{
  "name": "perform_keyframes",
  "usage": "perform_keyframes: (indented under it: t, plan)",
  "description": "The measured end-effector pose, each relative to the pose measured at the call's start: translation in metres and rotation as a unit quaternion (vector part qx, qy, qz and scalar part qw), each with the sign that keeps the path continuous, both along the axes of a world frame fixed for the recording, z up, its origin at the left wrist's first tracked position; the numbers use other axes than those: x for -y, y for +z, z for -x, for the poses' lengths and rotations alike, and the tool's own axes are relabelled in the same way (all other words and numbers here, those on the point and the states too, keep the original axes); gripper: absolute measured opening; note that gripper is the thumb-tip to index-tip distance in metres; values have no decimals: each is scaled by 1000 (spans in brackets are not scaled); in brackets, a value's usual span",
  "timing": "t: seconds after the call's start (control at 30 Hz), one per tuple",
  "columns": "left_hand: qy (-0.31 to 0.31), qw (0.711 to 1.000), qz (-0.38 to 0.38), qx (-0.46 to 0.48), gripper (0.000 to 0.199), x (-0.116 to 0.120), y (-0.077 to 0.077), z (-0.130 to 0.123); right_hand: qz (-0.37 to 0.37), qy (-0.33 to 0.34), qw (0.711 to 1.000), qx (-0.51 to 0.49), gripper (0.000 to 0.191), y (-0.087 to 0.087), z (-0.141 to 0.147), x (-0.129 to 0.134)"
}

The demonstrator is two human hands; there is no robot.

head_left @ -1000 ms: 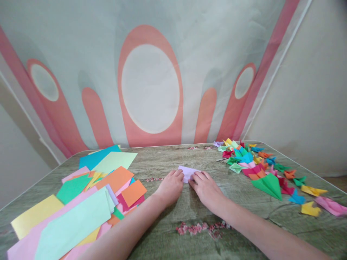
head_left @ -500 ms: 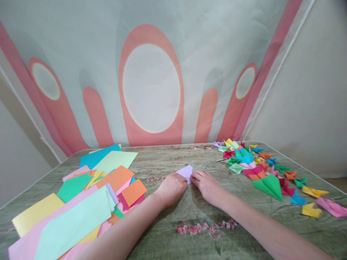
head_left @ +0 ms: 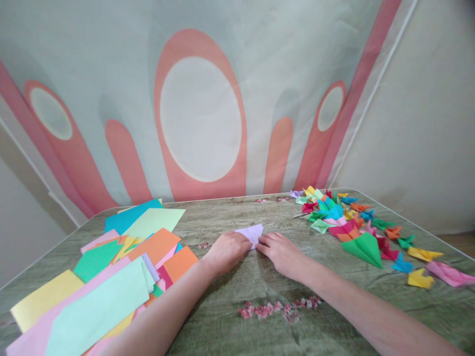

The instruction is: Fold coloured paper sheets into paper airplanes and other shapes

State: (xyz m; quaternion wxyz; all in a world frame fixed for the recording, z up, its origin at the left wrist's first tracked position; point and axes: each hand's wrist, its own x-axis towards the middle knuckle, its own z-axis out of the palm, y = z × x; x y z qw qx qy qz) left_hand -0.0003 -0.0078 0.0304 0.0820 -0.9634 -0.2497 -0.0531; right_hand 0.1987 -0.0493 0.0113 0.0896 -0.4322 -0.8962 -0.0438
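Lilac paper [head_left: 254, 232] just gained a corner toward the surface's [head_left: 215, 319] far edge; folding seems further along, my left hand [head_left: 228, 250] and right hand [head_left: 280, 253] nearly closed, pinching it.

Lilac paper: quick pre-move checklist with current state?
1. Left hand on the lilac paper: ok, at its left side.
2. Right hand at the paper: ok, at its right side; how firmly, cannot tell.
3. Paper apart from the loose sheets: ok, they lie to its left.
4. Folded pieces apart from the right hand: ok, further right.
5. Left forearm off the sheets: cannot tell, it overlaps them in view.
6. Creases aligned: cannot tell, partly covered.
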Motion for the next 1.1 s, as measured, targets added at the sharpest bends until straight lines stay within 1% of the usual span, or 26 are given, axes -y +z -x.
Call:
perform_keyframes:
  t: [0.13, 0.3, 0.53, 0.73, 1.1]
  plan:
    - [8, 1000, -13, 7, 18, -2, 1, 2, -6, 0, 1000, 7, 25, -1, 0, -1]
    - [-24, 999, -24, 2, 18, -3, 0, 3, -3, -3, 1000, 6, 26, -1, 0, 0]
    - [-58, 997, -33, -24, 19, -2, -4, 3, 17, -4, 1000, 8, 26, 4, 2, 3]
    - [-88, 995, -37, -21, 19, -3, -2, 3, 27, 7, 1000, 7, 30, 5, -1, 3]
    - [-102, 994, -49, -1, 20, -5, -5, 5, 33, 5, 999, 19, 33, 4, 0, 7]
